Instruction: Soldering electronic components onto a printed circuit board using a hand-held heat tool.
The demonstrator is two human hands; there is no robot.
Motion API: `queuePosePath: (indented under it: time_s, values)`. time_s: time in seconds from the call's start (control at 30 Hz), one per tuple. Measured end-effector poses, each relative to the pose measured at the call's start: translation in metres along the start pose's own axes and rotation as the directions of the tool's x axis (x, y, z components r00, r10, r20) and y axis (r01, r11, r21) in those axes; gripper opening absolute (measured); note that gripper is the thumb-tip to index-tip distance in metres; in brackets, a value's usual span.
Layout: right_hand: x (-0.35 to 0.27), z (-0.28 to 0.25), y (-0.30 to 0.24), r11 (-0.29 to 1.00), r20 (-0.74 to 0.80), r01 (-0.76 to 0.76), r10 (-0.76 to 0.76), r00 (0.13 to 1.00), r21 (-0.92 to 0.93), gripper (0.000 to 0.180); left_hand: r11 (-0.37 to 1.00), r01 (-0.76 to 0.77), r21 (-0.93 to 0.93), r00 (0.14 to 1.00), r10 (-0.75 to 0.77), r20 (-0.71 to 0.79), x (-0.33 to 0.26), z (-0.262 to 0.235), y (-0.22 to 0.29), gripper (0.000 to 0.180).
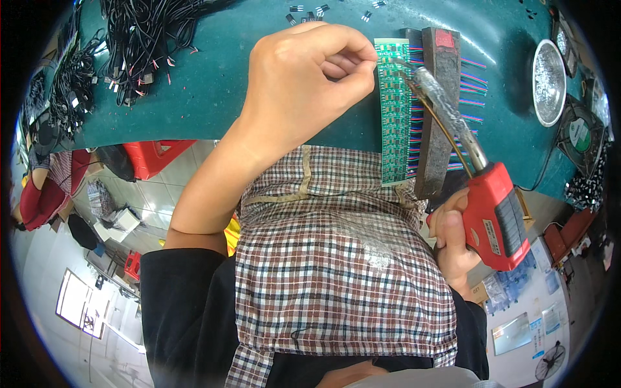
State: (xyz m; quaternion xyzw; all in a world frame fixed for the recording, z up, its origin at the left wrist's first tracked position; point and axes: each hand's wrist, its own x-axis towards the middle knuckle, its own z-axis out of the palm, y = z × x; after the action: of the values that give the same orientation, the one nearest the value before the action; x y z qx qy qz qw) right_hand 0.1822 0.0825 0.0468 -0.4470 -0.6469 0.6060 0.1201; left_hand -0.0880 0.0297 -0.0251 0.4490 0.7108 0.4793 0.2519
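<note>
Two hands are at work in front of us on a teal table (pixel 200 84). Our left hand (pixel 291 81), at twelve o'clock, has thumb and forefinger drawn together in a pinch at the upper left edge of the green circuit board (pixel 392 136); we cannot tell whether they grip the edge or something very thin. Our right hand (pixel 453 233), between three and four o'clock, is wrapped around the handle of a red soldering gun (pixel 497 216), whose barrel slants toward ten o'clock so that its tip comes over the upper part of the board; contact is too fine to make out. The board lies between one and two o'clock, a long strip with coloured wires (pixel 472 120) along its three o'clock side, which seem to run under a dark bar (pixel 435 155) and come out beyond it. We judge the board light and stiff, its joints and small parts fragile, so we would hold it by the bare long edge on its nine o'clock side. The wires look soft and easily bent; the bar looks heavy enough to steady them. The gun is probably front-heavy and hot at its metal end, so its red handle is the only place for our grip. A metal bowl (pixel 548 84) stands at two o'clock.
</note>
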Motion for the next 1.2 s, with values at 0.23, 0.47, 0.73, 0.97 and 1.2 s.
queuePosePath:
  time_s: [0.23,0.47,0.73,0.97,1.2]
  values:
    - [0.006,0.008,-0.002,0.996,-0.05,0.049,-0.045,0.998,0.08,0.017,1.0,0.027,0.008,1.0,-0.027,0.005,0.0,-0.001,0.001,0.01]
    - [0.007,0.006,0.0,0.992,-0.079,0.097,-0.091,0.993,0.077,0.019,0.935,-0.042,0.352,0.997,0.061,-0.043,0.025,-0.016,0.001,0.008]
    - [0.007,0.007,-0.004,0.992,-0.086,0.1,-0.094,0.992,0.076,0.017,0.829,-0.425,0.364,0.855,0.499,-0.139,0.05,-0.008,0.0,0.008]
    - [0.007,0.006,0.0,0.991,-0.089,0.123,-0.117,0.989,0.056,0.016,0.991,0.11,0.08,0.988,-0.1,-0.121,0.042,-0.016,0.024,0.007]
    - [0.006,0.001,0.003,0.987,-0.06,0.149,-0.146,0.987,0.055,0.017,0.985,0.015,-0.17,0.998,-0.003,0.069,-0.005,-0.008,0.009,0.01]
